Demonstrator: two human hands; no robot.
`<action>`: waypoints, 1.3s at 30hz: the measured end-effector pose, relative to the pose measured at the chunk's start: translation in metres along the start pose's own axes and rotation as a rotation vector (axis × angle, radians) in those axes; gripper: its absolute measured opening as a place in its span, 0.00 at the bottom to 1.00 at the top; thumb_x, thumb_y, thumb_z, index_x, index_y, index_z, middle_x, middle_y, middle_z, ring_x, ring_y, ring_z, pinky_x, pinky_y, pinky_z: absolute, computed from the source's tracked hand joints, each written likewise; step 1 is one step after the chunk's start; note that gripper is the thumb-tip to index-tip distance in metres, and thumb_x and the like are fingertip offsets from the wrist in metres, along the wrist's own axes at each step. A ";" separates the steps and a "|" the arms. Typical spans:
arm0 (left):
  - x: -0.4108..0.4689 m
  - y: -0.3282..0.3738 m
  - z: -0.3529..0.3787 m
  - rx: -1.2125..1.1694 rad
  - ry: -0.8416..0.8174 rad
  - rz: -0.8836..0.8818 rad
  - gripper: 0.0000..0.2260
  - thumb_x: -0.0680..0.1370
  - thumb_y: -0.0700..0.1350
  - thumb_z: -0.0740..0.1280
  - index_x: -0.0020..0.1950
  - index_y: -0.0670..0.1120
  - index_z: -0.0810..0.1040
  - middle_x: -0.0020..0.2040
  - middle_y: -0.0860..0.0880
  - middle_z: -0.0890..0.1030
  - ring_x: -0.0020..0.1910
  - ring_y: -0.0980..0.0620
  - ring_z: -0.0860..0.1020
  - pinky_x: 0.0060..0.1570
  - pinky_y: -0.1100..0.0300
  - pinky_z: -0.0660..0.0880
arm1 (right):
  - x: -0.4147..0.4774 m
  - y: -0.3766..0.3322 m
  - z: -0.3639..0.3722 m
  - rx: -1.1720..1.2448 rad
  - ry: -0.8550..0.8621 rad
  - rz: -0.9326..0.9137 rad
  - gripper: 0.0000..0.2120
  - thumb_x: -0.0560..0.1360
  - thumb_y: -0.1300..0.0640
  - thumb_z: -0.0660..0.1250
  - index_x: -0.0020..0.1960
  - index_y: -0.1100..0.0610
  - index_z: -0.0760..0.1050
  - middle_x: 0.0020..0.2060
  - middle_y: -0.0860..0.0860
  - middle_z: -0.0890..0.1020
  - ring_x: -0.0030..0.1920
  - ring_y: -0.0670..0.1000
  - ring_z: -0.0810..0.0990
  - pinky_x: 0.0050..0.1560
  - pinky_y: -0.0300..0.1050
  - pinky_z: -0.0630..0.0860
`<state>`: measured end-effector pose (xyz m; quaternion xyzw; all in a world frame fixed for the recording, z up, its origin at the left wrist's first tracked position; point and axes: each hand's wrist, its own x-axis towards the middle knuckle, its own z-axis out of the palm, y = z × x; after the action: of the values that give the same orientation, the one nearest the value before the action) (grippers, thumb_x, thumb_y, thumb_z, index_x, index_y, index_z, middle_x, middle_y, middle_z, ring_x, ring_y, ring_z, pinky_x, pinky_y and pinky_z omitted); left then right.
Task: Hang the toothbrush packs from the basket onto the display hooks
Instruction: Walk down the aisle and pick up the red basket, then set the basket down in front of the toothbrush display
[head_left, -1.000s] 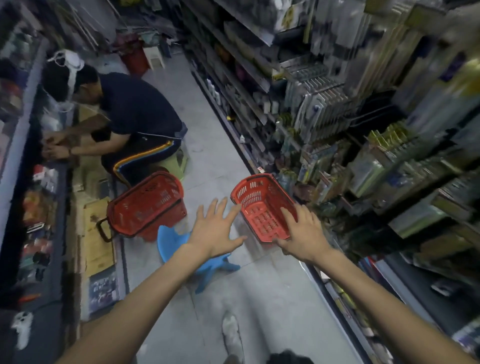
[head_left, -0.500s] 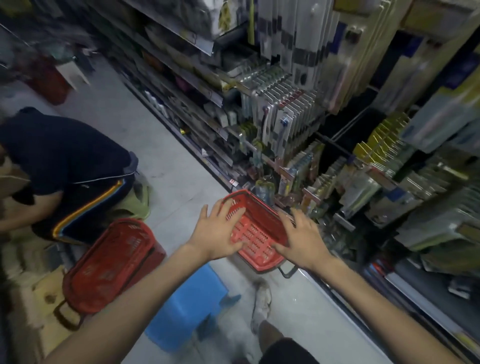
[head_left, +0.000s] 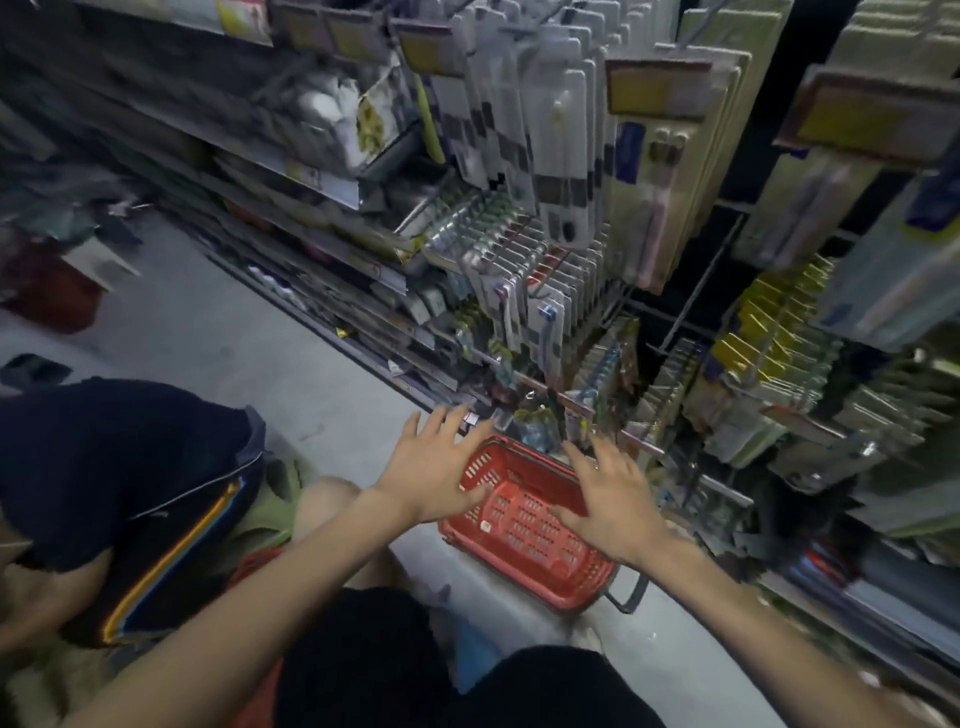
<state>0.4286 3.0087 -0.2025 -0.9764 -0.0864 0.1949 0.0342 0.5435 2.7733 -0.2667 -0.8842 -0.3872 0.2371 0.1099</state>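
Though blur is heavy, red basket overlapped by left hand and right hand, fingers splayed, nothing gripped, contents obscured.

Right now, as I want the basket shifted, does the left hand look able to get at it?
Probably yes. The left hand is open, fingers spread, over the left rim of the red basket, with nothing between them. The right hand spreads over the other side, out of its way.

Crouching person, grey floor, blue stool
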 end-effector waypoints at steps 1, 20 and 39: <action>0.009 -0.006 0.001 0.010 -0.013 0.028 0.41 0.77 0.72 0.58 0.85 0.56 0.49 0.84 0.41 0.55 0.82 0.37 0.55 0.79 0.35 0.52 | 0.005 -0.001 0.004 0.009 -0.007 0.022 0.45 0.79 0.31 0.60 0.85 0.50 0.46 0.83 0.60 0.50 0.83 0.62 0.47 0.82 0.60 0.48; 0.228 -0.150 0.180 0.157 -0.163 0.900 0.37 0.74 0.69 0.59 0.77 0.49 0.73 0.71 0.38 0.77 0.66 0.35 0.79 0.60 0.35 0.78 | 0.118 -0.048 0.169 0.188 0.017 0.710 0.43 0.76 0.32 0.59 0.84 0.53 0.52 0.81 0.61 0.58 0.82 0.63 0.55 0.81 0.61 0.53; 0.352 -0.054 0.535 -0.060 0.287 0.746 0.37 0.77 0.70 0.59 0.83 0.53 0.63 0.79 0.42 0.68 0.78 0.40 0.67 0.78 0.41 0.61 | 0.236 0.139 0.510 -0.040 0.444 0.401 0.39 0.78 0.38 0.66 0.81 0.58 0.62 0.77 0.62 0.66 0.80 0.62 0.61 0.79 0.63 0.61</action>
<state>0.5338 3.1435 -0.8225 -0.9586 0.2743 0.0527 -0.0559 0.5130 2.8589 -0.8385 -0.9753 -0.1756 0.0472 0.1256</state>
